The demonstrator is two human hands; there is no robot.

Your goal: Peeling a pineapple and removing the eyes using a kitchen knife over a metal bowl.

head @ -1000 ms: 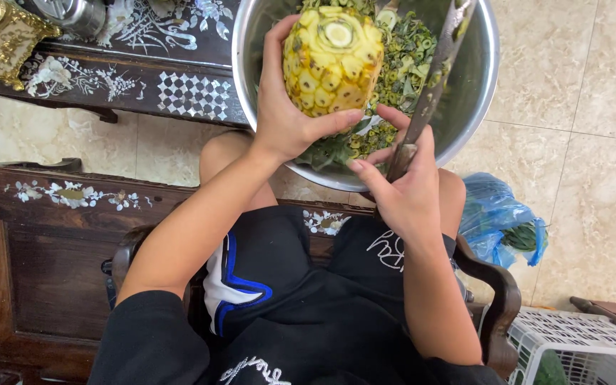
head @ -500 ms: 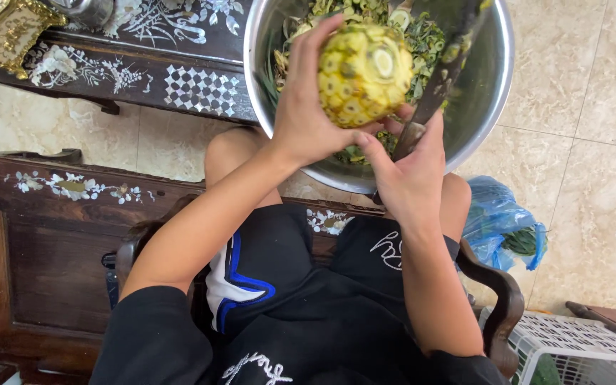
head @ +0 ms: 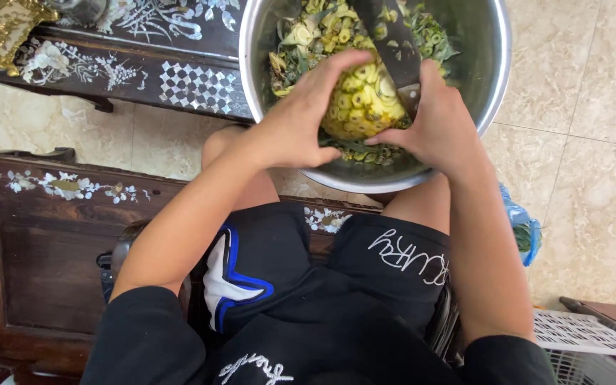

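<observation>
A partly peeled yellow pineapple (head: 365,103) is held low over a large steel bowl (head: 493,93) full of green and yellow peelings. My left hand (head: 301,117) grips the pineapple from its left side. A dark-bladed knife (head: 393,50) is in my right hand (head: 433,125), its blade lying against the right side of the fruit. The bowl rests between my knees, over the tiled floor.
A dark wooden table with pearl inlay (head: 144,64) stands at the upper left. I sit on a dark inlaid wooden chair (head: 44,235). A blue plastic bag (head: 525,228) lies by my right leg, and a white plastic basket (head: 586,339) sits at the lower right.
The pineapple has been lowered and turned inside the bowl. My right hand has shifted the knife so the blade now lies against the fruit's right side.
</observation>
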